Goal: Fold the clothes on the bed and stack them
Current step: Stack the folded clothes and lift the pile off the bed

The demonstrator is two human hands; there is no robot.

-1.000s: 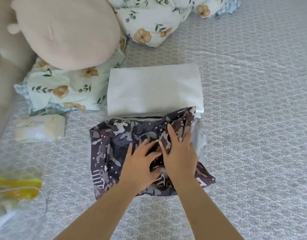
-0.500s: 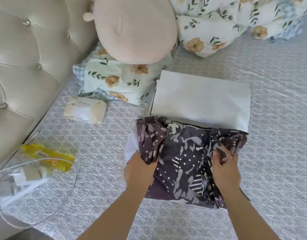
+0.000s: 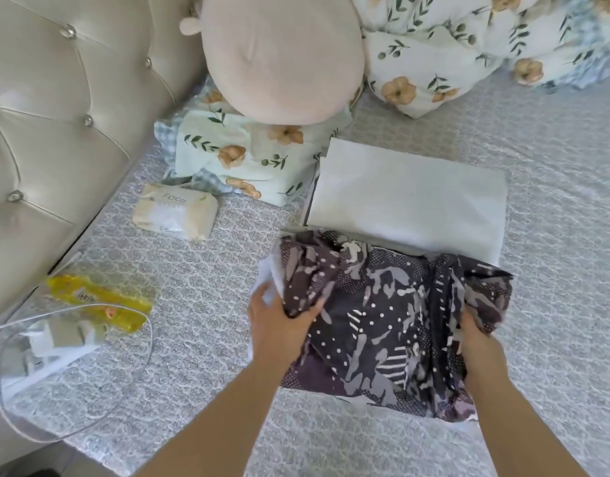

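Left hand (image 3: pixel 279 325) and right hand (image 3: pixel 477 342) grip the patterned garment (image 3: pixel 382 325) (folded) at opposite ends.

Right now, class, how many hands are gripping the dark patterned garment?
2. The left hand grips the dark patterned garment at its left edge; the right hand grips its right edge. Most fingers are hidden in the cloth.

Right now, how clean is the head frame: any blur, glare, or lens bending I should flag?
Head view: soft, even daylight with no hard shadows; the tufted headboard shows a satin sheen, not blown out. Wide-angle bending curves the bed edge at lower left. The yellow packet and white cable smear near that corner. Both hands, left and right, and the patterned garment are reasonably sharp.
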